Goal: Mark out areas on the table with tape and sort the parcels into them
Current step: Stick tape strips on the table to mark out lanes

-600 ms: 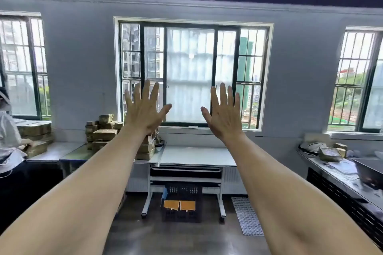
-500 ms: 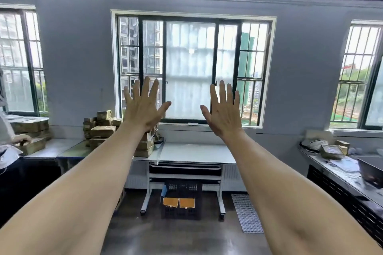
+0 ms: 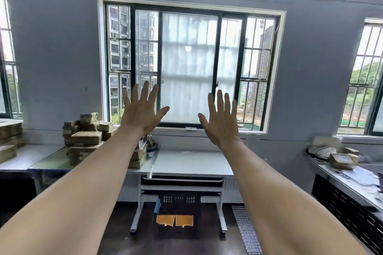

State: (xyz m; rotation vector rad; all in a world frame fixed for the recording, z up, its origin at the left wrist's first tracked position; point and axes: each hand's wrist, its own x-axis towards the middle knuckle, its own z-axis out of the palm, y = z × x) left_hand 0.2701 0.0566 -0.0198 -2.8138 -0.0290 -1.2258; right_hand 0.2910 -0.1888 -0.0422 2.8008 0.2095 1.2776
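Note:
Both my arms stretch straight out in front of me, well short of the table. My left hand [image 3: 143, 109] and my right hand [image 3: 221, 119] are raised with backs toward me, fingers spread, holding nothing. Beyond them a white table [image 3: 192, 162] stands under the big window. A pile of brown paper-wrapped parcels [image 3: 87, 138] sits on the adjoining table to the left, partly hidden by my left forearm. No tape is in view.
A black crate [image 3: 178, 201] with orange cards sits under the white table. More parcels [image 3: 9, 136] lie on a table at far left. A counter [image 3: 348, 178] with a box and clutter runs along the right. Dark floor lies between me and the table.
The view has tilted down and drawn nearer the table; the person at the far left has left the view. Both hands stay raised and spread.

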